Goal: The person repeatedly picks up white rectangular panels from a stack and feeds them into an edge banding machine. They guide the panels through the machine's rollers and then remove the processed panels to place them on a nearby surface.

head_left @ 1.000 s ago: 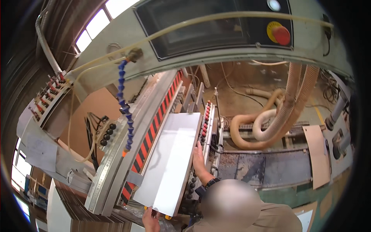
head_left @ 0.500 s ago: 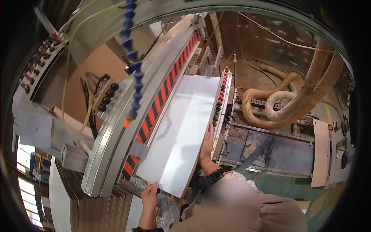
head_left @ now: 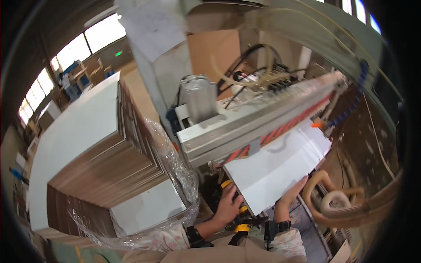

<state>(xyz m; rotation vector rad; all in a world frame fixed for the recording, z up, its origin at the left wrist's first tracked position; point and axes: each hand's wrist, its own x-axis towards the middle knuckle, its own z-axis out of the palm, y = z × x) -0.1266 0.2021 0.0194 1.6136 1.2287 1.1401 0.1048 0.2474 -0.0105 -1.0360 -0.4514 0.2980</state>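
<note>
A long white panel (head_left: 267,168) lies on the machine's bed, its far part under the beam with red and black stripes (head_left: 280,131). My right hand (head_left: 290,195) rests along the panel's right edge, fingers stretched out and together. Off the panel's near left edge is my left hand (head_left: 227,205), fingers apart, their tips close to a yellow part (head_left: 226,184) of the machine. Whether they touch it I cannot tell. Nothing shows in the left hand. Dark bands circle both wrists.
A tall stack of white-faced boards (head_left: 105,175) stands at the left, with clear plastic film (head_left: 186,179) hanging at its side. Ribbed hoses (head_left: 337,201) coil at the right. A blue jointed hose with an orange nozzle (head_left: 322,124) hangs over the panel's far end.
The view has swung left, bringing the board stack into sight. My left hand has left the panel's near corner for the yellow part. My right hand stays at the panel's right edge.
</note>
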